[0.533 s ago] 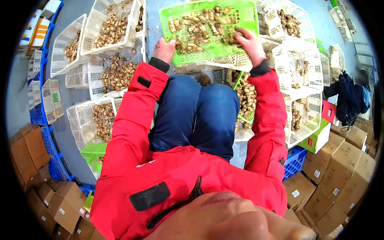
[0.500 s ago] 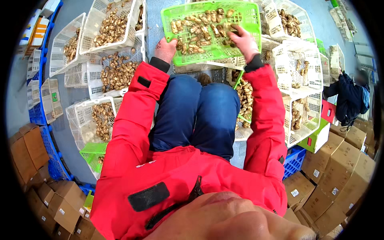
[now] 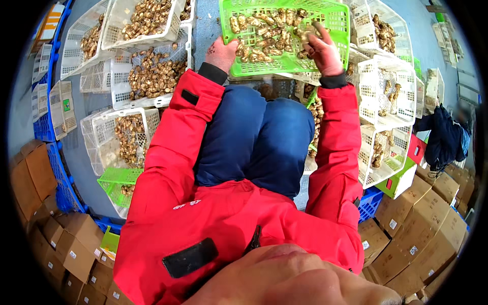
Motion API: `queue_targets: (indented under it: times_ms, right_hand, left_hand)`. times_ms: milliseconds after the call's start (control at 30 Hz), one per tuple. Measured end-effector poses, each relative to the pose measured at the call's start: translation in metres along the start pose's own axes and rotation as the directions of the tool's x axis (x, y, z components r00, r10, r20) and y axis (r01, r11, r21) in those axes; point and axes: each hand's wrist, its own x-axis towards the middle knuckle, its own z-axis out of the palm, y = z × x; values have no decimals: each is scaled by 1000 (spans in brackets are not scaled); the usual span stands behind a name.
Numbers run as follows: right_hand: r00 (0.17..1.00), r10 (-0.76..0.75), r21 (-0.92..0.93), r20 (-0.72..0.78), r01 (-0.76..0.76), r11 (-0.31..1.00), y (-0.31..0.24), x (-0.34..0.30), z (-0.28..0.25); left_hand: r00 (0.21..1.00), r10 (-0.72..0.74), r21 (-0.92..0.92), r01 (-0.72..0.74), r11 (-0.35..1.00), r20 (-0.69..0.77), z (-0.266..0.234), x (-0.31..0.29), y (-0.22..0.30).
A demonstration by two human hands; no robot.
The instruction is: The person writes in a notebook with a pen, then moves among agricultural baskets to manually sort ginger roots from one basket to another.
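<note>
A shallow green plastic basket [image 3: 335,56] with slotted sides is in front of my knees, at the top of the view. Brown and cream mushrooms [image 3: 264,43], thick-stemmed, lie across its floor in loose rows. My left hand [image 3: 221,54] grips the basket's near left rim, thumb over the edge. Inside the right part of the basket, my right hand [image 3: 324,55] has thumb and fingers around a slightly blurred mushroom [image 3: 304,35]. Both hands appear to wear thin pinkish gloves, the left one stained dark.
White crates of mushrooms [image 3: 189,76] stand stacked on my left, and more white crates [image 3: 360,91] on my right. A small green basket [image 3: 114,178] sits low at left. Cardboard boxes [image 3: 406,223] are piled on both sides. A person in dark clothes [image 3: 439,134] is at far right.
The green basket and both hands now appear farther right in view. My right hand's fingers have shifted among the mushrooms, while my left hand keeps its hold on the rim.
</note>
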Motion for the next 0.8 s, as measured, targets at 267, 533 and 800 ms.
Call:
queue_targets:
  times_ms: [267, 533, 800]
  right_hand:
    - [991, -128, 211, 42, 116, 971, -27, -12, 22]
    - [959, -284, -994, 1, -30, -105, -9, -8, 24]
    - [986, -100, -970, -134, -151, -191, 17, 41, 59]
  left_hand:
    - [992, -60, -126, 74, 989, 112, 3, -1, 4]
    - [999, 36, -72, -37, 997, -12, 7, 5, -10]
    - [999, 35, 60, -34, 998, -25, 5, -4, 8]
